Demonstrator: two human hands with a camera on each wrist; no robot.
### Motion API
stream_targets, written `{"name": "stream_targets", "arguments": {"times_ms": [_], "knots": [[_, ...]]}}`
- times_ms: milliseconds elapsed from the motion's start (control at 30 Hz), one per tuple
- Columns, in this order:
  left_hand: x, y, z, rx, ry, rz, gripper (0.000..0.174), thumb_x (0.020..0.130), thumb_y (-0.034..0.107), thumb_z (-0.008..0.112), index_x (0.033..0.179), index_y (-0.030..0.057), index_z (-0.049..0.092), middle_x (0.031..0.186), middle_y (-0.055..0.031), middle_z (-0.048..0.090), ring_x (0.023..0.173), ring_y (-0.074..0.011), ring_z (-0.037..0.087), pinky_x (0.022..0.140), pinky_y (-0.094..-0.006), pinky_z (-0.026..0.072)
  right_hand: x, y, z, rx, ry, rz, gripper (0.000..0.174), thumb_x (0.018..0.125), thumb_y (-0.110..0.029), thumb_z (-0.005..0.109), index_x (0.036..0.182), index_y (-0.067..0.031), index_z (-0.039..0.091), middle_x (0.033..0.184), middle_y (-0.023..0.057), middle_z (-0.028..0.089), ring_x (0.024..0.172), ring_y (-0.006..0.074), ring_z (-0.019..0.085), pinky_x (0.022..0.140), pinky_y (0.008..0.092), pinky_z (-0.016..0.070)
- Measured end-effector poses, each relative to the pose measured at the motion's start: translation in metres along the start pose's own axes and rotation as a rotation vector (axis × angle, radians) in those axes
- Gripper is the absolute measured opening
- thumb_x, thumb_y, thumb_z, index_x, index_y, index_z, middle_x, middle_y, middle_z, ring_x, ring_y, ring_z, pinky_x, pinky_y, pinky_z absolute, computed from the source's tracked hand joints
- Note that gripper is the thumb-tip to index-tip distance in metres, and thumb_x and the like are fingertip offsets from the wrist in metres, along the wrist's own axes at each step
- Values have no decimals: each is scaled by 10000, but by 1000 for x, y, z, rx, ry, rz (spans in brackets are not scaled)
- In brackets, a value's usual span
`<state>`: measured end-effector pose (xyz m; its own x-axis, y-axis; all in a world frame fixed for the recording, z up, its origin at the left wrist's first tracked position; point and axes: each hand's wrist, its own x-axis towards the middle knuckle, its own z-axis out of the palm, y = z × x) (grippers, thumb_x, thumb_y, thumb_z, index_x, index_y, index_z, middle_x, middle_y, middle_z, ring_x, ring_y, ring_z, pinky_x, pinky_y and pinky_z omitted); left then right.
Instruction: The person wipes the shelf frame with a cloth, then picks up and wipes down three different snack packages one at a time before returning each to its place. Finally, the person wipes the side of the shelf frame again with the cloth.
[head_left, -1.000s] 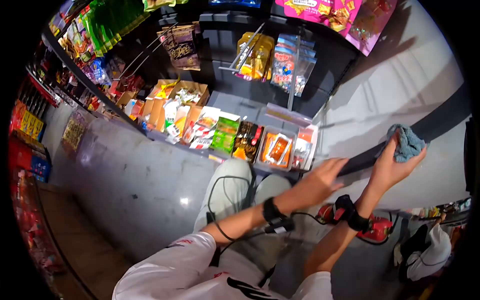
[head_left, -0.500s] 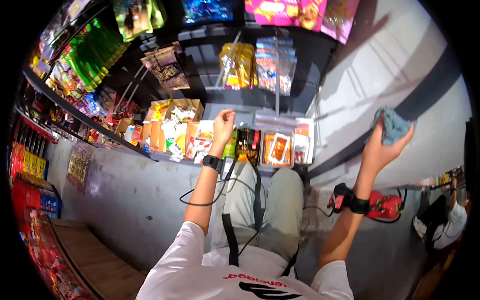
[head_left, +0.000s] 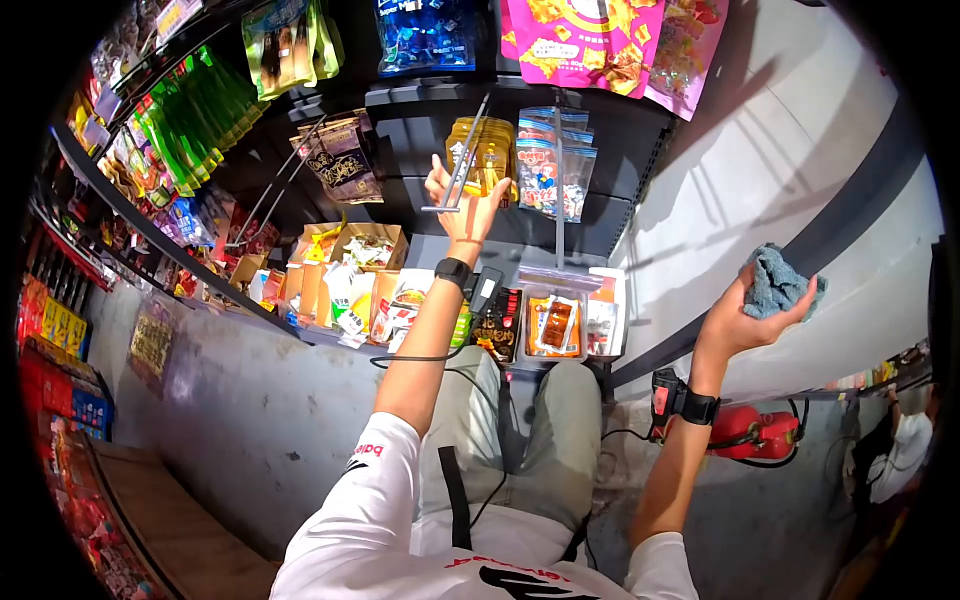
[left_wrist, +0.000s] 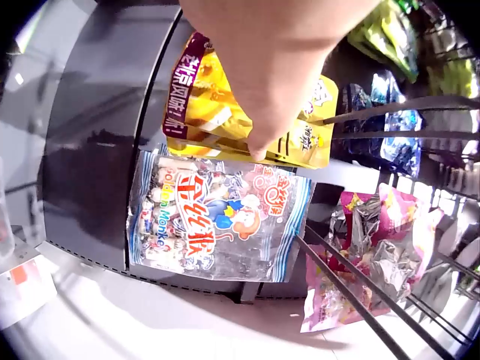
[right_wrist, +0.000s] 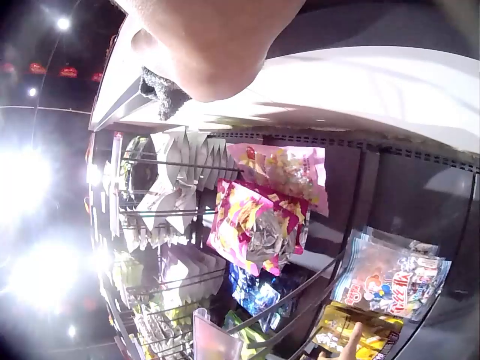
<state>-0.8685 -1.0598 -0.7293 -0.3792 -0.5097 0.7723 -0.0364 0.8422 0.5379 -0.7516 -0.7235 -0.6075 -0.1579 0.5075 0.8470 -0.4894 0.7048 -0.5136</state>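
My left hand (head_left: 470, 222) reaches to the yellow snack bags (head_left: 490, 150) on a metal hook (head_left: 468, 150), its fingers spread about the hook's front end. In the left wrist view a fingertip overlaps the lower edge of the yellow bags (left_wrist: 202, 105). Beside them hang clear candy bags with blue stripes (left_wrist: 217, 217), marked Golden Monkey. My right hand (head_left: 735, 322) holds a crumpled blue-grey cloth (head_left: 778, 287) between thumb and fingers, close to the dark band (head_left: 840, 215) on the white wall. In the right wrist view the cloth (right_wrist: 161, 94) is mostly hidden behind the hand.
Boxes of small packets (head_left: 365, 247) line the bottom shelf, with a tub of orange packs (head_left: 553, 325) at its right. Pink bags (head_left: 590, 45) and blue bags (head_left: 428, 40) hang above. A red fire extinguisher (head_left: 760, 432) stands at the right. Cables run from my wrists.
My left hand has swung from the right side over the lower boxes and up to the yellow bags. My right hand keeps the cloth near the wall band.
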Motion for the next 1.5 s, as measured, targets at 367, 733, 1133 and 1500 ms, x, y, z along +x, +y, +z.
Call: {"name": "stream_targets", "arguments": {"times_ms": [367,733,1133,1500], "knots": [[8,7,-36,159,-30,285,884,583,457,832,1267,25,475,1133,-164,532,1117,-348,492,868,-475,460,-55,32,-20,-34,-114,82,807,732,23,698,1456,-3,343,1300,264,516,1175,412,527,1008,448,394],[2,-4,-68,-255,-261,-11,934,667,505,795,1375,24,421,1215,-232,571,1083,-385,604,885,-443,513,-79,19,-37,-66,-263,139,858,738,54,603,1515,11,241,1385,298,410,1215,445,450,1042,475,343],[-25,-11,-157,-1196,-743,-843,327,971,211,607,1217,-1,580,984,-56,678,789,-96,649,672,-230,521,-105,3,-62,-96,-221,95,776,788,90,554,1510,-8,288,1474,196,407,1280,333,460,1072,404,345],[-53,15,-223,-1471,-545,-1184,293,1002,279,548,1141,23,578,998,-77,686,757,-145,694,563,-244,561,-246,-38,-108,794,-980,1219,563,835,112,548,1386,28,467,1414,103,501,1253,176,490,1043,314,385]]}}
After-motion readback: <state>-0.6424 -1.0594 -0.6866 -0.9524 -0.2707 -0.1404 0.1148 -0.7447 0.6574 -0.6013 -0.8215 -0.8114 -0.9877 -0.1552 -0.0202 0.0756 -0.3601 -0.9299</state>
